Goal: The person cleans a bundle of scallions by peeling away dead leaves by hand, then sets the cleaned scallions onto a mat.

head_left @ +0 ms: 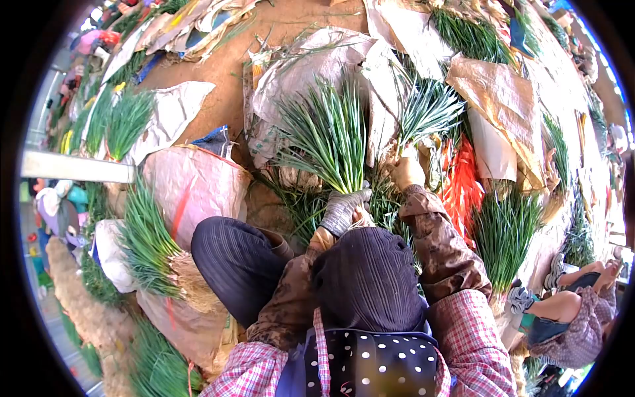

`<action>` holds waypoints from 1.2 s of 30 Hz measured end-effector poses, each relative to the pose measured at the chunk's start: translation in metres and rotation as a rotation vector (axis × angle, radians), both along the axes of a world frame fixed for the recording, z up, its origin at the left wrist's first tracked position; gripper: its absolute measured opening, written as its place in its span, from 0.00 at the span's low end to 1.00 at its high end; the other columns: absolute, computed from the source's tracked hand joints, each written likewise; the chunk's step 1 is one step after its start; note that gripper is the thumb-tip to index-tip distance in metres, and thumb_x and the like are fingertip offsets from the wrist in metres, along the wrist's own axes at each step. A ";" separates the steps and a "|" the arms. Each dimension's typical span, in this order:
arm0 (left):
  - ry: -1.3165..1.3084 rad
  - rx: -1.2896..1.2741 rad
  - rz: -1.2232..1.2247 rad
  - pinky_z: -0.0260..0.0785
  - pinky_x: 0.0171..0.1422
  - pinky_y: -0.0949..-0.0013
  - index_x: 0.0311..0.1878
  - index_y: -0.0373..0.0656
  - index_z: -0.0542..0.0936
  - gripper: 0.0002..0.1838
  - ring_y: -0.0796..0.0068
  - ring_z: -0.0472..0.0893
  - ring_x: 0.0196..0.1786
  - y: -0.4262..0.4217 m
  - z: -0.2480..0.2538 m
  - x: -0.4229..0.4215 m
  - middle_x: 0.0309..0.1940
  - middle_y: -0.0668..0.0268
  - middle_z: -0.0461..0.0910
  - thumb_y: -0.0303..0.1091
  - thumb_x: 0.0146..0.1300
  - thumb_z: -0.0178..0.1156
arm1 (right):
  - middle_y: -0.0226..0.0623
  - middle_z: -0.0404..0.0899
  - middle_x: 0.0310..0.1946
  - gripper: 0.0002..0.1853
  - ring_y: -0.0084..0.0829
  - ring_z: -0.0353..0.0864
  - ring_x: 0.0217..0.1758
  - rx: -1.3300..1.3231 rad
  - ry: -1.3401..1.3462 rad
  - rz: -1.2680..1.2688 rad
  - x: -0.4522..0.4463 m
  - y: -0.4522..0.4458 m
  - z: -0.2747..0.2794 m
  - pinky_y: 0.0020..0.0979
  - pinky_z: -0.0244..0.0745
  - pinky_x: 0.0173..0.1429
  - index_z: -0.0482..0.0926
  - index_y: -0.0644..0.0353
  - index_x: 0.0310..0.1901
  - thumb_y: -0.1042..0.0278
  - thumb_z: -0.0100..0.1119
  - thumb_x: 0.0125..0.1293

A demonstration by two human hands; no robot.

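Observation:
My left hand, in a grey glove, is wrapped round the lower end of a large bunch of green onions in front of my knee. The long leaves fan upward and away from me. To its right, my right hand is closed at the base of a smaller bunch of green onions. Its fingers are partly hidden by the hand itself and the stems. Loose green leaves lie beneath and beside both hands. Red plastic strips lie just right of my right forearm.
Bundled green onions with pale roots lie at my left, and another bundle at my right. A pinkish sack and a tan woven sack lie around me. A person sits at the right edge.

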State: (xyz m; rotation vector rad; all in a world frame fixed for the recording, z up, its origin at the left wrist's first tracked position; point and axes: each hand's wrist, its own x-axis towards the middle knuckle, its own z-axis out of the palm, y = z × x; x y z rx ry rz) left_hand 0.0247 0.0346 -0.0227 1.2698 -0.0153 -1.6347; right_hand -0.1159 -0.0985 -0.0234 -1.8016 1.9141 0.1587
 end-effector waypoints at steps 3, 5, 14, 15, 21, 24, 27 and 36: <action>0.008 -0.014 0.064 0.72 0.26 0.69 0.39 0.41 0.80 0.12 0.73 0.78 0.24 -0.004 0.006 -0.003 0.28 0.65 0.82 0.20 0.51 0.68 | 0.41 0.84 0.28 0.15 0.38 0.84 0.31 -0.104 -0.123 0.043 -0.009 0.023 0.007 0.36 0.79 0.42 0.83 0.58 0.36 0.53 0.61 0.62; -0.063 -0.089 0.070 0.69 0.23 0.71 0.37 0.40 0.80 0.10 0.76 0.76 0.21 -0.001 -0.003 -0.003 0.26 0.66 0.81 0.22 0.51 0.69 | 0.46 0.83 0.30 0.12 0.41 0.83 0.33 -0.014 -0.258 0.068 -0.006 0.054 0.030 0.37 0.78 0.42 0.83 0.57 0.38 0.57 0.59 0.61; -0.231 0.100 -0.095 0.64 0.14 0.71 0.26 0.37 0.78 0.06 0.74 0.74 0.13 -0.009 0.026 -0.001 0.18 0.61 0.79 0.23 0.53 0.67 | 0.42 0.82 0.41 0.23 0.35 0.84 0.37 0.533 -0.994 -0.384 -0.006 0.068 0.013 0.33 0.81 0.44 0.73 0.65 0.55 0.55 0.57 0.67; -0.233 0.065 -0.082 0.65 0.14 0.71 0.26 0.37 0.78 0.06 0.74 0.74 0.13 -0.009 0.027 -0.001 0.18 0.61 0.79 0.23 0.53 0.66 | 0.42 0.82 0.39 0.19 0.31 0.83 0.34 0.452 -1.211 -0.477 0.008 0.063 0.003 0.28 0.81 0.39 0.74 0.65 0.52 0.59 0.57 0.67; -0.136 -0.065 0.093 0.68 0.18 0.70 0.29 0.35 0.79 0.05 0.74 0.75 0.16 -0.004 0.005 -0.003 0.20 0.63 0.80 0.18 0.51 0.66 | 0.35 0.80 0.24 0.07 0.23 0.77 0.21 0.479 -1.318 -0.796 0.023 0.051 -0.019 0.23 0.74 0.21 0.80 0.63 0.39 0.68 0.60 0.65; -0.091 0.286 -0.163 0.68 0.19 0.69 0.27 0.36 0.77 0.14 0.76 0.74 0.16 -0.013 -0.010 0.010 0.20 0.62 0.79 0.31 0.44 0.74 | 0.39 0.83 0.29 0.11 0.27 0.81 0.26 0.313 -1.212 -0.635 0.024 0.054 -0.004 0.26 0.78 0.28 0.79 0.65 0.40 0.65 0.64 0.62; -0.466 0.317 -0.330 0.67 0.19 0.68 0.24 0.36 0.75 0.22 0.76 0.73 0.16 -0.012 -0.005 0.005 0.19 0.62 0.78 0.40 0.39 0.78 | 0.43 0.83 0.37 0.19 0.29 0.81 0.41 0.320 -1.078 -0.328 0.022 0.052 0.003 0.31 0.78 0.46 0.78 0.68 0.46 0.59 0.64 0.62; -0.319 0.110 -0.118 0.69 0.23 0.68 0.30 0.35 0.80 0.11 0.75 0.76 0.20 -0.005 0.014 0.004 0.23 0.63 0.81 0.29 0.47 0.72 | 0.35 0.80 0.24 0.10 0.23 0.78 0.21 0.264 -1.101 -0.743 0.029 0.080 -0.002 0.24 0.76 0.22 0.80 0.69 0.37 0.68 0.63 0.60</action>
